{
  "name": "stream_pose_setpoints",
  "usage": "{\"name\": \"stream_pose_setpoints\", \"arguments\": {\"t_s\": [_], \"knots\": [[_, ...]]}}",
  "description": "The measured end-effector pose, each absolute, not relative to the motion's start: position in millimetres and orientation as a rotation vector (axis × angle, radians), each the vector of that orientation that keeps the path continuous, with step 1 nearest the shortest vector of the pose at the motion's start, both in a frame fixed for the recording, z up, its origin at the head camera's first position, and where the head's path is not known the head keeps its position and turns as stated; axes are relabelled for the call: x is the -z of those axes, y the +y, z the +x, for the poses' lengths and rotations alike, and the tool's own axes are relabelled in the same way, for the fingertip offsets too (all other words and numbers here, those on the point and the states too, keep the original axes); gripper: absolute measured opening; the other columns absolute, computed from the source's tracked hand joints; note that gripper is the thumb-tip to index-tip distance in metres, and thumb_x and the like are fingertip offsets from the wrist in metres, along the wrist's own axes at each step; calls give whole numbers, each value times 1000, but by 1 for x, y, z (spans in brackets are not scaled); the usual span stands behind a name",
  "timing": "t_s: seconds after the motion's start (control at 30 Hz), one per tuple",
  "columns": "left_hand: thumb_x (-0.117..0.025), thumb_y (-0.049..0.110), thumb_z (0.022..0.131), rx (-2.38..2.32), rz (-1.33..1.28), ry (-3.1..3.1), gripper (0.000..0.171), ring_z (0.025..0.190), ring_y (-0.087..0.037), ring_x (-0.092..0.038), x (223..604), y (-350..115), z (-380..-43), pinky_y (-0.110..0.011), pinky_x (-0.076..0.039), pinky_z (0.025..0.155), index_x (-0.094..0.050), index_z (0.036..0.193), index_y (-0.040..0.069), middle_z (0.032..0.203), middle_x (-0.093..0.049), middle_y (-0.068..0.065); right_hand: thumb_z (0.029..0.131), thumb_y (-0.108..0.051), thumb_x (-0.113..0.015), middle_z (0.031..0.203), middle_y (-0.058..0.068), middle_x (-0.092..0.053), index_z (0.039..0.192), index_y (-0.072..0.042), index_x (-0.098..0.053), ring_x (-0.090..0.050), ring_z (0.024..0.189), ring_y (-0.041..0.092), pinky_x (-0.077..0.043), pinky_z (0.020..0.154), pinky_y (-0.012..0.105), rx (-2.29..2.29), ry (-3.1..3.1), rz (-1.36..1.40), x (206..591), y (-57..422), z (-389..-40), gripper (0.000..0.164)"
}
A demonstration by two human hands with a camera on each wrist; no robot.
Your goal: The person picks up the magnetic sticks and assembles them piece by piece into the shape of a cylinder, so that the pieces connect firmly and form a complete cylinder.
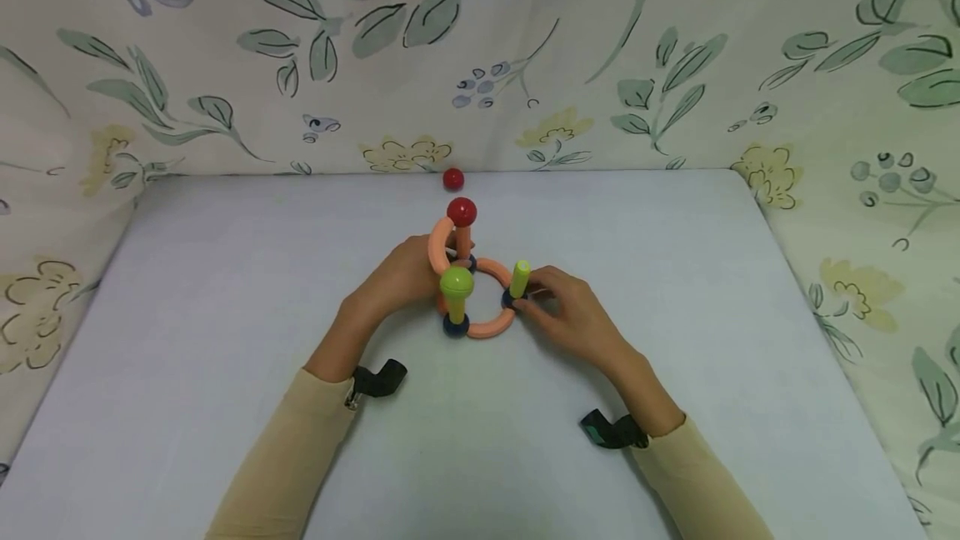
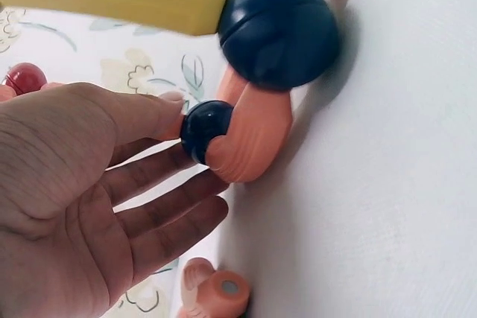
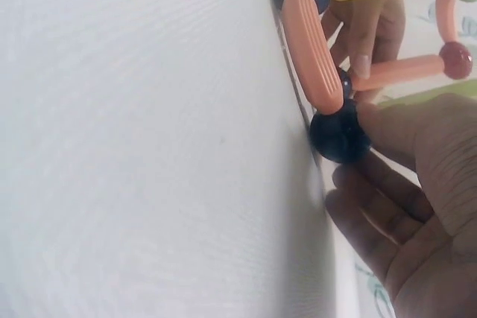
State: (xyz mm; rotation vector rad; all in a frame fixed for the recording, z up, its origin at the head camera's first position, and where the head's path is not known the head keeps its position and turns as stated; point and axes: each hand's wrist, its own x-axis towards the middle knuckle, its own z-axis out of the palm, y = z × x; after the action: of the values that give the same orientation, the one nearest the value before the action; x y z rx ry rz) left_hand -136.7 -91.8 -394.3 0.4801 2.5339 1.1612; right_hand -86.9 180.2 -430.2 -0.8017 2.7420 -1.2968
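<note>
We're at a steadying step, by our reading: our left hand [image 1: 412, 272] pinches the rear navy ball [image 2: 207, 130], our right hand [image 1: 567, 307] pinches the side navy ball [image 3: 340, 135] beneath the lime rod [image 1: 521, 279], right of the orange ring [image 1: 491, 328] on the table [image 1: 675, 219]. Next calls for a still joint, we'd say, should that bare top take the loose red ball [image 1: 453, 179] at the back. And the lime rod's long axis stands roughly upright, bare end skyward, like the yellow rod [image 1: 456, 310] under its green ball [image 1: 456, 282].
</note>
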Motion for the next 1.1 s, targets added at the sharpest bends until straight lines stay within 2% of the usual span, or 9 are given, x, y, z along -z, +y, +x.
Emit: {"name": "stream_pose_setpoints", "arguments": {"t_s": [0.07, 0.2, 0.4, 0.5, 0.63, 0.83, 0.9, 1.0, 1.1], "knots": [[-71, 22, 101, -1145, 479, 2540, 11, 125, -27, -68, 393, -92, -137, -51, -53, 109, -66, 107, 15, 128, -75, -8, 97, -10, -77, 118, 10, -75, 121, -4, -69, -74, 109, 24, -63, 94, 39, 1297, 2761, -799, 431, 180, -87, 25], [-71, 25, 101, -1098, 458, 2561, 9, 119, -24, -68, 392, -94, -138, -48, -55, 103, -67, 102, 18, 124, -75, -4, 96, -9, -78, 116, 11, -75, 119, -4, -69, -75, 106, 24, -63, 91, 39, 1291, 2809, -763, 430, 180, -86, 25], [-72, 23, 100, -1052, 456, 2604, 7, 93, -23, -63, 390, -98, -134, -37, -52, 82, -69, 100, 16, 103, -73, -3, 94, -12, -81, 109, 12, -76, 116, -3, -71, -76, 95, 21, -64, 86, 38, 1305, 2885, -621, 432, 179, -86, 27], [-71, 18, 100, -1069, 471, 2595, 4, 87, -22, -60, 392, -100, -130, -34, -50, 79, -69, 103, 15, 98, -71, -4, 94, -13, -82, 105, 11, -76, 112, -3, -71, -75, 91, 20, -64, 84, 37, 1313, 2898, -538, 433, 177, -87, 24], [-69, 16, 101, -1077, 493, 2587, 5, 90, -21, -61, 395, -102, -126, -34, -51, 81, -68, 105, 16, 102, -73, -2, 94, -13, -81, 103, 9, -76, 109, -3, -71, -74, 90, 19, -63, 83, 36, 1301, 2882, -496, 430, 177, -86, 20], [-67, 17, 102, -1075, 530, 2624, 11, 91, -20, -64, 399, -109, -123, -35, -51, 81, -74, 110, 15, 110, -78, -5, 96, -16, -79, 101, 3, -76, 110, -10, -74, -71, 90, 13, -59, 77, 28, 1259, 2766, -592, 416, 176, -82, 17], [-64, 18, 105, -1083, 548, 2627, 12, 101, -20, -68, 401, -109, -124, -37, -54, 88, -74, 112, 14, 119, -78, -6, 96, -14, -79, 102, 1, -76, 113, -11, -74, -70, 92, 12, -59, 76, 28, 1251, 2715, -667, 412, 175, -78, 18], [-62, 20, 107, -1087, 576, 2617, 12, 112, -22, -70, 403, -108, -125, -43, -57, 95, -73, 111, 15, 122, -77, -6, 95, -12, -79, 105, 0, -74, 116, -10, -74, -69, 93, 12, -59, 78, 30, 1228, 2649, -795, 409, 172, -73, 23], [-62, 22, 107, -1082, 582, 2607, 15, 111, -22, -69, 404, -107, -124, -45, -57, 98, -72, 117, 15, 119, -76, -4, 91, -17, -84, 105, 1, -73, 117, -9, -73, -69, 92, 14, -59, 78, 32, 1202, 2624, -885, 409, 168, -68, 29]]}}
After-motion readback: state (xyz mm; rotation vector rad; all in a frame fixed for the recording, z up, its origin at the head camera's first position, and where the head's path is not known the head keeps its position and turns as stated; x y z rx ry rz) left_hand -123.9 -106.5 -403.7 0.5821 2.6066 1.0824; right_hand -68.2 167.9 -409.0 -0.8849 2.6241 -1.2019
